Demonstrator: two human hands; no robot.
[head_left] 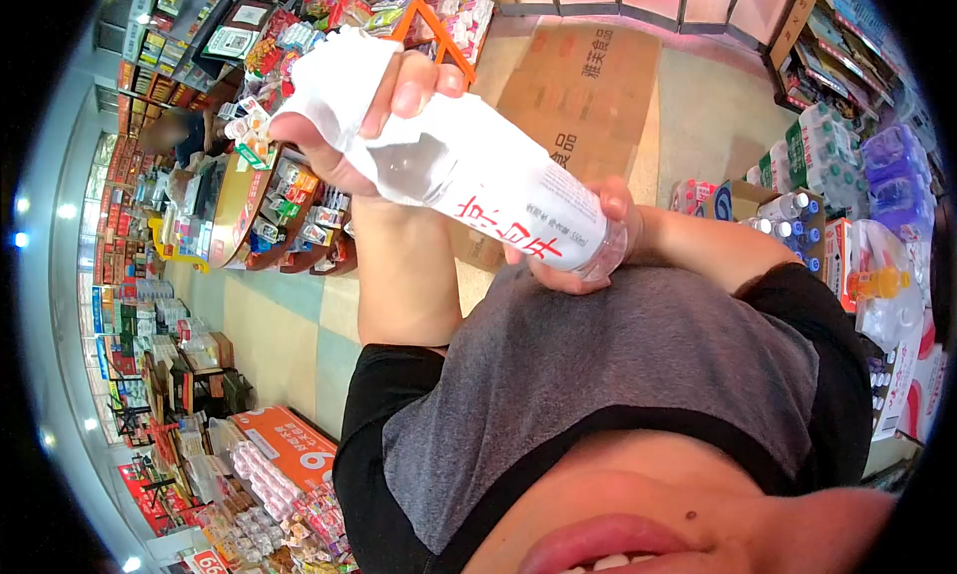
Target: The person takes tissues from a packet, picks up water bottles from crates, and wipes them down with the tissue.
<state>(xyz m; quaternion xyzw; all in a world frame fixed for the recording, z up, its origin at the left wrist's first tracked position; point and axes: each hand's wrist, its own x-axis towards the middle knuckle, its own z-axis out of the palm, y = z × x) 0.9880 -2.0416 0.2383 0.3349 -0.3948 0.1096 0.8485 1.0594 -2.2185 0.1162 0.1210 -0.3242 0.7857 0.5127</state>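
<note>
A clear plastic bottle with a white label and red characters [508, 190] is held at a slant in front of the grey and black shirt. My left hand [399, 106] is closed around its upper end, with a crumpled white cloth or tissue [344, 81] bunched between the fingers and the bottle. The bottle's cap and mouth are hidden by the white material. At the lower end, the fingers of my right hand [588, 250] are wrapped round the base.
A flattened cardboard sheet [583, 96] lies on the tiled floor. The curved counter [239, 210] stands at the left, with a person [189, 136] behind it. Bottle packs [827, 155] and an open carton of bottles [788, 215] are at the right. Shelves of packaged goods line the lower left.
</note>
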